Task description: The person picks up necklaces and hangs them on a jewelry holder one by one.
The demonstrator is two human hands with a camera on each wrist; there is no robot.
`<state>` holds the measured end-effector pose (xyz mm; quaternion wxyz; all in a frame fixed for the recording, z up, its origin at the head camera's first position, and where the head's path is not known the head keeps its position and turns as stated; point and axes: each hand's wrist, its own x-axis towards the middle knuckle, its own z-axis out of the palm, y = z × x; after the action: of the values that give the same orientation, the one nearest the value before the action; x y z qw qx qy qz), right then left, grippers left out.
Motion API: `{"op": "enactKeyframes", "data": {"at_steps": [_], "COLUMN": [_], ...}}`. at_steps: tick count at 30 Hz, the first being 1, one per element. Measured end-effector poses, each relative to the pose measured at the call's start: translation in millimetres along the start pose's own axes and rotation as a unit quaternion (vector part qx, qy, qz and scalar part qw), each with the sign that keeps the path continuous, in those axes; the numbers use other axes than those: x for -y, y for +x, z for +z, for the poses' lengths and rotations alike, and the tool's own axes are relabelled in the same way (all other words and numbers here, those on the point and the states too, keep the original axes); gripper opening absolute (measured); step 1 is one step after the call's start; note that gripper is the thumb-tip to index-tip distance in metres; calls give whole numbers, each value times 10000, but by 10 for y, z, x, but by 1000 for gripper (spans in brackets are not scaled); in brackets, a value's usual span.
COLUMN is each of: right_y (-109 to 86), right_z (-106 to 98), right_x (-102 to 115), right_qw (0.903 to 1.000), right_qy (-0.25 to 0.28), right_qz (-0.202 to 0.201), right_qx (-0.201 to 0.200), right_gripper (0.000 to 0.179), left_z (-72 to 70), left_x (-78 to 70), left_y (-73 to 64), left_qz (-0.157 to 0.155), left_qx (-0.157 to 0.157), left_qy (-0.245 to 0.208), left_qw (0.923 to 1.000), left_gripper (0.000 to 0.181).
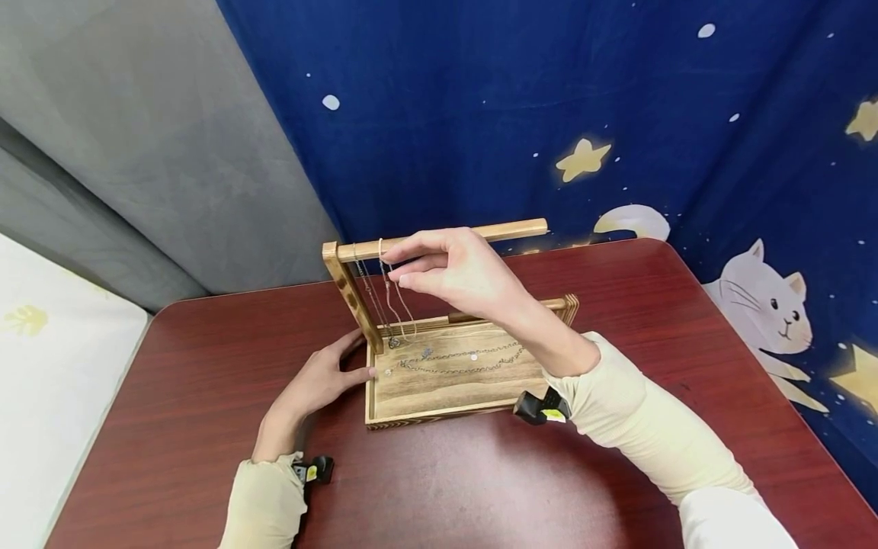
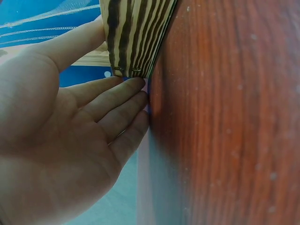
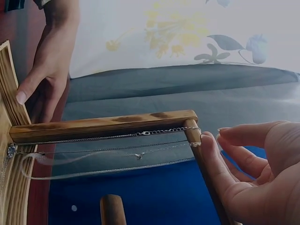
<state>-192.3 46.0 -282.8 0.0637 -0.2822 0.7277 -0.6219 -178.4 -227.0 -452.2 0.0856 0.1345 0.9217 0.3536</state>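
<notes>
A wooden jewelry stand has a tray base, an upright post at its left and a top bar. My right hand is at the bar, thumb and forefinger slightly apart beside a thin silver chain looped over it. Nearer the post, another necklace with a clasp hangs from the bar. A further chain lies along the tray floor. My left hand rests against the tray's left end, thumb at the rim, its fingers fairly straight along the outside.
The stand is on a reddish-brown table. A shorter, lower wooden bar runs along the tray's back. Behind the table hang a blue curtain with stars and a grey curtain.
</notes>
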Motion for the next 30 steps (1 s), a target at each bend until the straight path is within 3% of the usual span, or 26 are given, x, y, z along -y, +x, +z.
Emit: {"op": "enactKeyframes", "data": {"at_steps": [12, 30], "right_y": [-38, -149], "right_z": [-50, -112], "right_x": [-75, -152], "right_qw": [9984, 9987], "right_qy": [-526, -509], "right_qz": [-214, -22], "right_qx": [-17, 30], "right_gripper": [21, 21], "left_z": [5, 8], "left_x": [-2, -7], "left_y": [-3, -9], "left_qz": [-91, -4], "left_qx": [17, -38], "left_qy": [66, 33], "left_qw": [9999, 10000], "left_gripper": [80, 78]}}
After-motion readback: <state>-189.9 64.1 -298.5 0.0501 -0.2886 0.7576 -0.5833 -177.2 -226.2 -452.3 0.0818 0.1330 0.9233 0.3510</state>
